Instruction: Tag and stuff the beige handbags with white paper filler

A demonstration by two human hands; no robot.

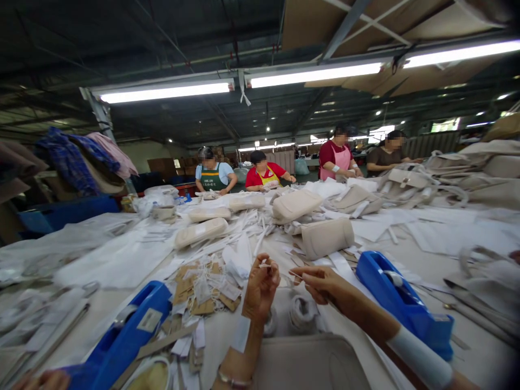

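Hands just apart, the left hand (260,287) and right hand (320,284) each pinch a thin white strand (265,265) above a cluttered worktop (221,330), between two blue tape dispensers (390,292), beside kraft card tags (199,292) and over white tape rolls (303,314).

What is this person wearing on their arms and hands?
The left hand and right hand are bare, without gloves. The left forearm has a white band and a thin metal bracelet; the right forearm wears a white sleeve.
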